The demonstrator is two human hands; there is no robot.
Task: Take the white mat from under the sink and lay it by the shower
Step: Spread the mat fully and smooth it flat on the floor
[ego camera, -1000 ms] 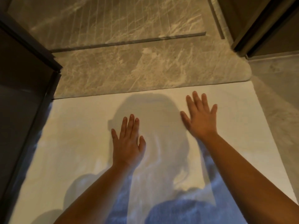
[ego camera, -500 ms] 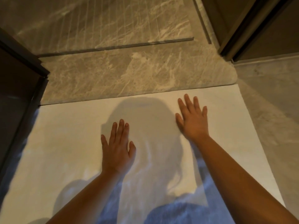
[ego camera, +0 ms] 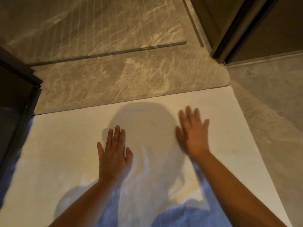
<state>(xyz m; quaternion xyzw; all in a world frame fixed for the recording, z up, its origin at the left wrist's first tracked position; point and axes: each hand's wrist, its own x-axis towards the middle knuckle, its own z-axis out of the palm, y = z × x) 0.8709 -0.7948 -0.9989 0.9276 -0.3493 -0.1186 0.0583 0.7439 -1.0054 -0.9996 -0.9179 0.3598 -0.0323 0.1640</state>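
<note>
The white mat [ego camera: 65, 153] lies flat on the floor and fills the lower part of the view. Its far edge runs along the marble sill [ego camera: 131, 79] at 12 o'clock, touching it or just beside it. Beyond the sill lies the shower floor [ego camera: 98, 25], scored with thin lines.

The left hand [ego camera: 114, 154] rests palm down on the mat near the centre, fingers straight and close together, thumb out toward 3 o'clock, gripping nothing. The right hand [ego camera: 193, 133] lies at 2 o'clock from it, also palm down on the mat, fingers spread and blurred, holding nothing. The two hands are apart.

A dark frame [ego camera: 18, 76] stands at 9 o'clock, and another dark frame [ego camera: 232, 30] rises at 1 o'clock. Grey floor [ego camera: 270, 104] borders the mat at 3 o'clock.
</note>
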